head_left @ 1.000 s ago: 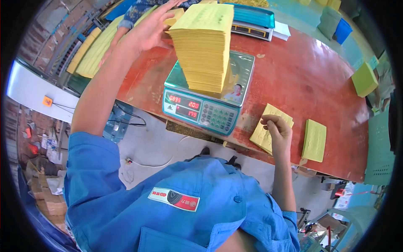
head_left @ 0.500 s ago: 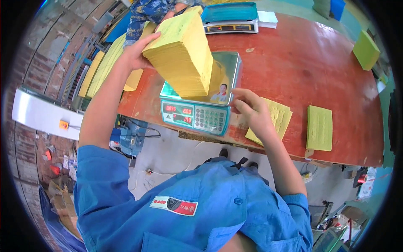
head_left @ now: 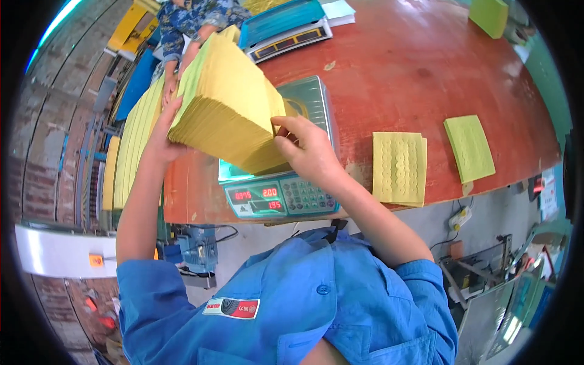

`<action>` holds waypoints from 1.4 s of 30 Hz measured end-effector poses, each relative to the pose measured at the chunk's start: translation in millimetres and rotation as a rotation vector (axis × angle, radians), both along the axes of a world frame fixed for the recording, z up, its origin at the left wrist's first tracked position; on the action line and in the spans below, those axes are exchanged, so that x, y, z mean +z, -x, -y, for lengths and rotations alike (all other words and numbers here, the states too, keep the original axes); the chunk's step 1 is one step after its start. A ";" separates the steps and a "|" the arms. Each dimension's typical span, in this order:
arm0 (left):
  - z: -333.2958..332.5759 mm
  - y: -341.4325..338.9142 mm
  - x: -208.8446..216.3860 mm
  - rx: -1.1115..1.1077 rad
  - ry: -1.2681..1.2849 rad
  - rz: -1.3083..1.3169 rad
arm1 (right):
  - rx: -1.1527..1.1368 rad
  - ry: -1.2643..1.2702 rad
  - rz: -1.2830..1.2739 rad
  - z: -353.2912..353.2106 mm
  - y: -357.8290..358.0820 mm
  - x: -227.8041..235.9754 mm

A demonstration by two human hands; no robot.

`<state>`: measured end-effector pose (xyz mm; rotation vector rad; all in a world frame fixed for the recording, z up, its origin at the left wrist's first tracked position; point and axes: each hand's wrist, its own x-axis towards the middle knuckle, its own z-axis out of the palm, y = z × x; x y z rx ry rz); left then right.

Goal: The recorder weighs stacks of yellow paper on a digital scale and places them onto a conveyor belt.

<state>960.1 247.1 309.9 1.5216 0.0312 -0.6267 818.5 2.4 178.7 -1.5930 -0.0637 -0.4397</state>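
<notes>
A thick stack of yellow paper [head_left: 237,100] stands tilted to the left over the pan of a digital scale [head_left: 316,97]. My left hand [head_left: 165,137] is closed on its left side, the fingers partly hidden behind it. At the stack's lower right edge, my right hand [head_left: 307,149] pinches with bent thumb and forefinger; whether a few loose sheets are caught there is too small to tell. Below the pan, the scale's lit red display and keypad face me.
Two smaller yellow paper piles [head_left: 398,167] [head_left: 468,149] with stamped patterns lie right on the red table [head_left: 377,79]. A second scale [head_left: 286,30] stands behind. At the far left, a co-worker's hand [head_left: 170,82] is beside long yellow stacks [head_left: 137,152].
The stack has tipped further left with my left hand on it. My right hand has moved from beside the scale onto the stack's right edge. The view has turned slightly.
</notes>
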 end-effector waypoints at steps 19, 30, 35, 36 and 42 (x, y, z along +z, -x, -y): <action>-56.7 -20.7 -44.5 0.010 0.344 0.147 | -0.290 0.478 0.261 -41.7 -1.2 52.7; -171.2 41.0 -90.5 0.455 0.691 0.087 | 0.282 0.189 0.021 -143.9 7.5 64.8; -255.8 97.6 -127.6 0.488 0.517 0.223 | 0.706 -0.483 -0.336 -212.5 10.3 -2.6; -246.7 106.3 -123.1 0.523 0.495 0.147 | 0.717 -0.477 -0.326 -228.7 5.1 -17.1; -300.4 127.4 -147.1 0.626 0.454 0.062 | 0.849 -0.715 -0.748 -296.8 9.9 -41.8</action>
